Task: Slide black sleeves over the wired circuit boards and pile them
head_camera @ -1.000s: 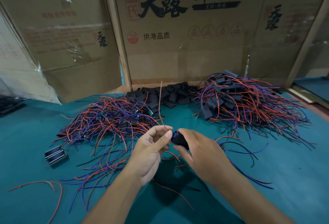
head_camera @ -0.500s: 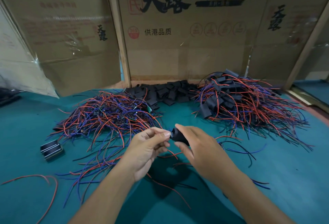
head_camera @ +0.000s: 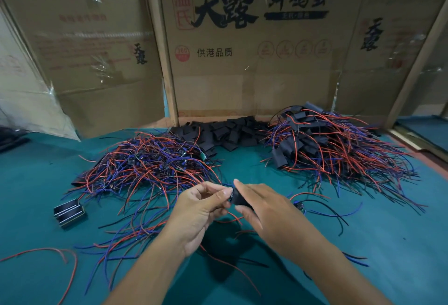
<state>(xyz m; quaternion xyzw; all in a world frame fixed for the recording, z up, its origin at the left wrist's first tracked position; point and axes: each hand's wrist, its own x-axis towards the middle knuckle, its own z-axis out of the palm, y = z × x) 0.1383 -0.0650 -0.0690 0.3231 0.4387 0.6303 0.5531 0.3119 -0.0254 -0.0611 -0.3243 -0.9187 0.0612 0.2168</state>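
While both hands meet above the green table [head_camera: 388, 244], the right hand [head_camera: 264, 207] grips a black sleeve [head_camera: 238, 199] between thumb and fingers. The left hand [head_camera: 201, 210] is closed in a pinch just beside the sleeve's open end; what it pinches is too small to tell, though red wires trail below the hands. A tangled heap of bare wired boards [head_camera: 150, 166] lies to the left, near the left hand. A pile of loose sleeves [head_camera: 228, 132] sits at the back against the cardboard boxes [head_camera: 242, 62]. To the right, well apart from the hands, lies the pile of sleeved boards [head_camera: 324, 144]. One wired board [head_camera: 300, 206] rests on the table just beside the right hand. A small black block [head_camera: 69, 212] lies at the left.
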